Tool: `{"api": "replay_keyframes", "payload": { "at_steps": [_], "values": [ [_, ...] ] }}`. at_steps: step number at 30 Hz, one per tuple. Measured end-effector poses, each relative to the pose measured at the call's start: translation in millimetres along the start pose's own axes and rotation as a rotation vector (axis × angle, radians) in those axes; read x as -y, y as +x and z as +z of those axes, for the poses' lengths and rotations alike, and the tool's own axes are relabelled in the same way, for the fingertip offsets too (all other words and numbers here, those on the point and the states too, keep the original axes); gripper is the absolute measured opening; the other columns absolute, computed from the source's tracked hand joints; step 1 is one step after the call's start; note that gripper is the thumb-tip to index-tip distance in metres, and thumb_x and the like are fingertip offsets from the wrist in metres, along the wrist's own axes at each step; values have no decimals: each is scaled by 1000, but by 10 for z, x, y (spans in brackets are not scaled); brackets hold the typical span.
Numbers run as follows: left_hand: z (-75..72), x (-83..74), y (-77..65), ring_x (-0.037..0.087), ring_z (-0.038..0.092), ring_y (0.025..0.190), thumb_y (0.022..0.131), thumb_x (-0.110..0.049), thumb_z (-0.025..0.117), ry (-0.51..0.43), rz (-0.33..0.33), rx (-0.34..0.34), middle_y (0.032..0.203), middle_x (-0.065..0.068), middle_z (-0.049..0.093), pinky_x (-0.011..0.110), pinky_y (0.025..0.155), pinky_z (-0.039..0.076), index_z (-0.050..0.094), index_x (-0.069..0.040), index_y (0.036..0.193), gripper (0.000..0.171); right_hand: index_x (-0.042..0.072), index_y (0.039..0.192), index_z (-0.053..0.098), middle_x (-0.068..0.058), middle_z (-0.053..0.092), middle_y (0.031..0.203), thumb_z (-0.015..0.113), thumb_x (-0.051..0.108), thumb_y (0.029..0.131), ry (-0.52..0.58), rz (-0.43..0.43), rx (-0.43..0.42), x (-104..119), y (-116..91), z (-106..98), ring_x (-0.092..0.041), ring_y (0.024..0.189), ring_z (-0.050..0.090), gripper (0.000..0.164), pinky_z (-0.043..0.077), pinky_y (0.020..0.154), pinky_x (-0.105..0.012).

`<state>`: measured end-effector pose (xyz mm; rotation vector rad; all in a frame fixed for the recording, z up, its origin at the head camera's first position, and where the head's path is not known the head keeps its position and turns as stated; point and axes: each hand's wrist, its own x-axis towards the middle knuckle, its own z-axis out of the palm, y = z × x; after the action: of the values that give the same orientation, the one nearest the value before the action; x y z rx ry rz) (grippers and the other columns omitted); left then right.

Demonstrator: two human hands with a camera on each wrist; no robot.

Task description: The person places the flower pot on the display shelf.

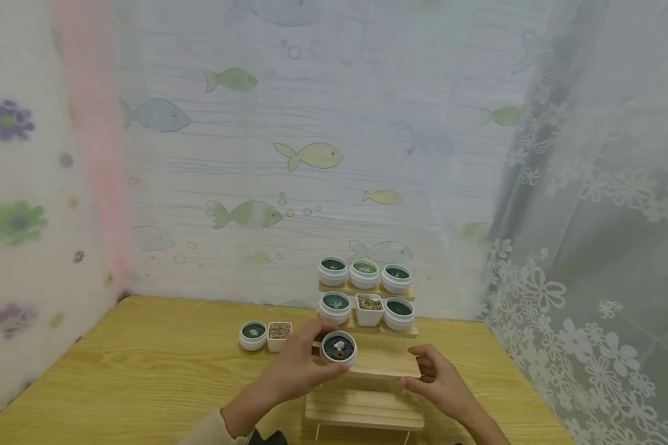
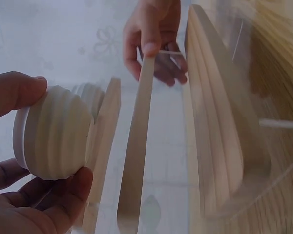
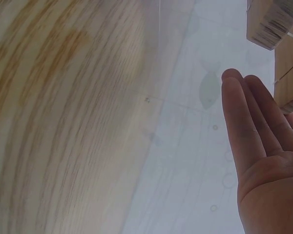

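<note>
Holding cup (image 1: pixel 338 348) over left end of third-highest shelf (image 1: pixel 381 360): left hand (image 1: pixel 297 366), fingers curled round cup. Right hand (image 1: pixel 441 382) at shelf's right end, thumb touching, fingers straight.

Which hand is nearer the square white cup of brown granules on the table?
Left. The left hand is just right of the square cup; the right hand is farther, at the right end of a wooden shelf.
</note>
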<state>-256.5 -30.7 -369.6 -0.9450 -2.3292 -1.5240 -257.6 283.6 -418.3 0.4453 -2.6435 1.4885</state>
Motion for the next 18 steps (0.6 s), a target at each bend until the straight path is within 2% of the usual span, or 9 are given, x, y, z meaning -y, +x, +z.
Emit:
{"api": "replay_keyframes", "payload": {
  "at_steps": [6, 12, 18],
  "values": [
    [262, -97, 101, 11, 57, 96, 74, -27, 82, 0, 18, 24, 108, -2, 58, 24, 78, 51, 59, -12, 117, 52, -5, 130, 44, -11, 64, 97, 73, 17, 85, 29, -33, 17, 24, -5, 4, -17, 83, 61, 57, 52, 74, -29],
    [512, -127, 201, 10, 55, 94, 74, -25, 83, -40, 3, 30, 107, -1, 57, 22, 77, 49, 59, -9, 115, 50, -1, 126, 47, -9, 66, 95, 75, 19, 83, 26, -45, -6, -12, 8, 16, -17, 85, 65, 55, 52, 77, -28],
    [692, -103, 283, 9, 56, 93, 74, -23, 83, -61, -5, 4, 106, 0, 59, 22, 77, 49, 59, -7, 114, 50, 2, 125, 48, -8, 66, 96, 76, 20, 82, 14, -42, -7, -31, 13, 24, -18, 87, 64, 54, 52, 78, -27]
  ]
}}
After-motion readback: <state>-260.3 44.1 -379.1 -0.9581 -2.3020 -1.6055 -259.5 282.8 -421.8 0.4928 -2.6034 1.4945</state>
